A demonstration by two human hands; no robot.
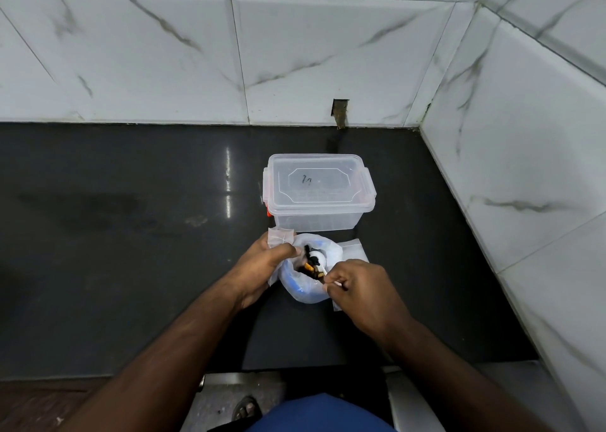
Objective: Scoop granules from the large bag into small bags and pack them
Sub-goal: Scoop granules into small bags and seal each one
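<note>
The biggest risk here is a spill. The right hand (357, 287) pinches the thin white handle of a small spoon (323, 269), and the round end of the spoon sits over the open mouth of the large bag (303, 287). If the spoon tips on its way out, the granules (311, 269), which look dark and yellow, could drop onto the black bench (131, 234). The bag is soft and has no stiff sides, so a bump from either hand could make it slump or fall over, I think.

The left hand (262, 264) is curled round a small bag (280, 237) and seems to touch the rim of the large bag too. The small bag looks flat, and I cannot tell if its mouth is open. If it is closed when the spoon comes, the granules may slide off it.

The large bag is in the lower middle of the frame, right between the two hands. The left hand is on its left side and the right hand is just at its lower right edge. More small bags (352, 249) lie flat on the bench under the right hand, to the right of the large bag. A clear box (319, 192) with its lid on stands just above the large bag in the frame, close to it.
</note>
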